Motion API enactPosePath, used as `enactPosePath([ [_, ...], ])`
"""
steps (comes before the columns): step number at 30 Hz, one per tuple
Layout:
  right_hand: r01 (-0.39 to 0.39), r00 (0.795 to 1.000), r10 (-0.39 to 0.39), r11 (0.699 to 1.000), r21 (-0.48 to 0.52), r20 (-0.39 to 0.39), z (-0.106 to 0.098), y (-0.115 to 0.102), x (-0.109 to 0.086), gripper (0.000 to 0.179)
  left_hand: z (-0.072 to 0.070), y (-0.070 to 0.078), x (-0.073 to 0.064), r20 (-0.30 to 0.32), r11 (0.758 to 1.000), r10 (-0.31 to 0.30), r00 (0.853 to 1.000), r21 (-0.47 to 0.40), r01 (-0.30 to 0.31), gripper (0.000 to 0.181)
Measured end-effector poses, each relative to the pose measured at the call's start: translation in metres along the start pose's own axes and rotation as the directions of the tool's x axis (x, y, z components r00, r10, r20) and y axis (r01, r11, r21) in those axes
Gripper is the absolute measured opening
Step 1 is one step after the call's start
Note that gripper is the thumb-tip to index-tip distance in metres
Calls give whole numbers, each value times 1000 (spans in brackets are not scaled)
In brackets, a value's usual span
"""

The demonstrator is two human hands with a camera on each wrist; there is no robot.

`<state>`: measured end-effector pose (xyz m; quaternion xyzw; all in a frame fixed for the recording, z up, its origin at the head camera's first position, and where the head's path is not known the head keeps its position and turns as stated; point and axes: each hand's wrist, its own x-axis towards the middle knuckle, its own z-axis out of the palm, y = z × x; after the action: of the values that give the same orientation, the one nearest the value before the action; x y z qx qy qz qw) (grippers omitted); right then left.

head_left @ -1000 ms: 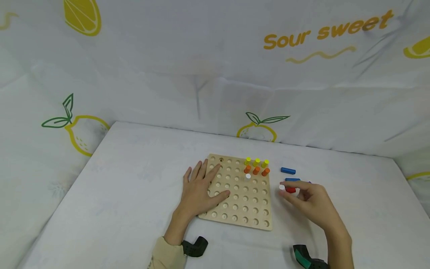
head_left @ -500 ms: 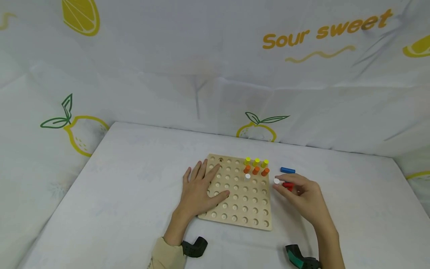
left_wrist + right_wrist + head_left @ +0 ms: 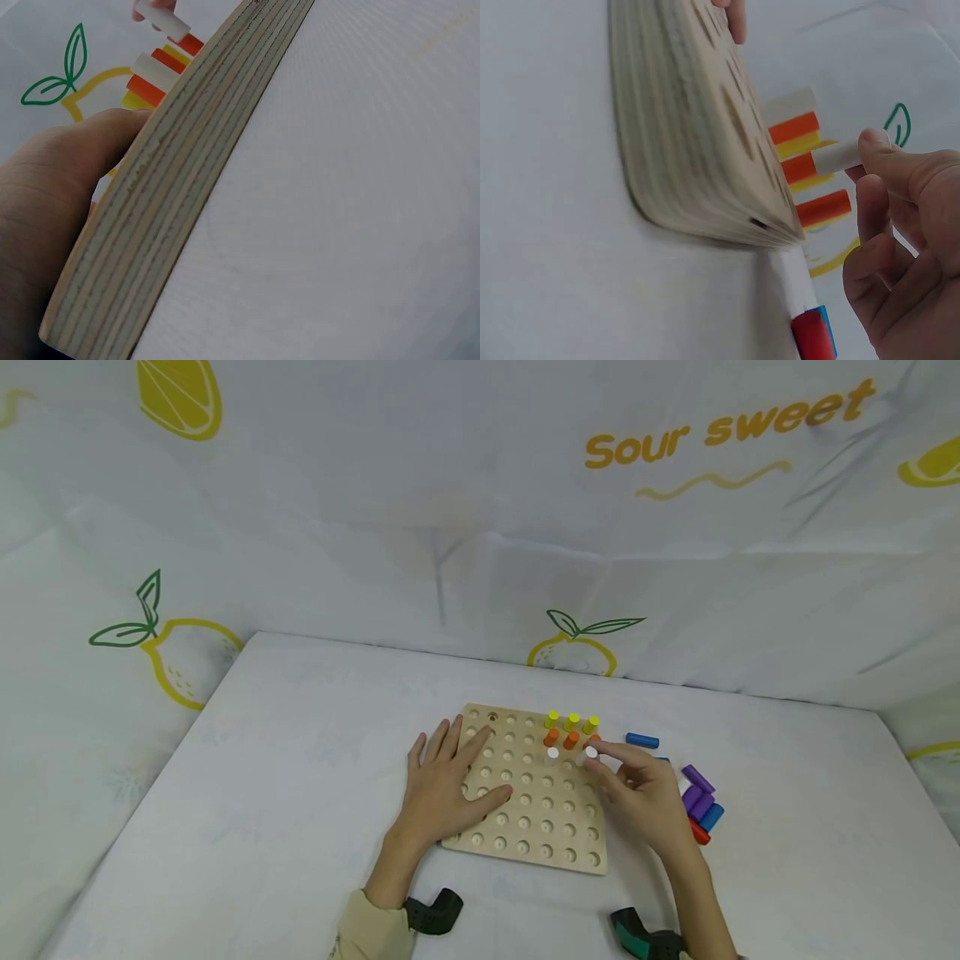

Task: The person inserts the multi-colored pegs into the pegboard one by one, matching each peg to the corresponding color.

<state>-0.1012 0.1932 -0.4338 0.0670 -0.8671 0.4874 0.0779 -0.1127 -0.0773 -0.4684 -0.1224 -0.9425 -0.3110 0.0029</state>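
A square wooden pegboard [image 3: 525, 846] with rows of round holes lies on the white table. My left hand [image 3: 446, 789] rests flat on its left side with the fingers spread. Between thumb and fingertips, my right hand [image 3: 651, 797] pinches a white peg [image 3: 591, 752] over the board's right side. In the right wrist view that white peg [image 3: 836, 157] is tilted, in front of the orange pegs. Three yellow pegs [image 3: 573, 722] stand in the far row, with orange pegs [image 3: 572, 740] in the row before them. One white peg [image 3: 552, 754] stands in the third row.
Right of the board, purple pegs [image 3: 698, 778], a blue peg [image 3: 712, 817] and a red peg [image 3: 699, 832] lie in a loose pile, partly behind my right hand. Another blue peg [image 3: 642, 741] lies farther back. A lemon-printed cloth [image 3: 375, 568] hangs behind the table.
My right hand has carried the white peg leftward from beside the pile to over the board, uncovering purple, blue and red pegs. The left hand has stayed on the board.
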Motion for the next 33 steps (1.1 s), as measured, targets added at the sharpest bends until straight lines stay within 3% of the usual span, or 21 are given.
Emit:
enactPosePath([
  [7,8,1000,-8,1000,22,16,9,1,1,28,0,0,0,0,1000,3,1000,1,-3,85],
  [18,-60,998,61,998,-37,33,12,5,1,27,1,1,0,9,1000,-4,1000,-5,4,86],
  [27,-15,998,18,999,-51,59,17,6,3,27,1,0,1,2,1000,-4,1000,0,4,86],
  [33,-49,996,51,998,-33,75,17,6,2,28,1,-1,0,3,1000,-4,1000,2,4,86],
])
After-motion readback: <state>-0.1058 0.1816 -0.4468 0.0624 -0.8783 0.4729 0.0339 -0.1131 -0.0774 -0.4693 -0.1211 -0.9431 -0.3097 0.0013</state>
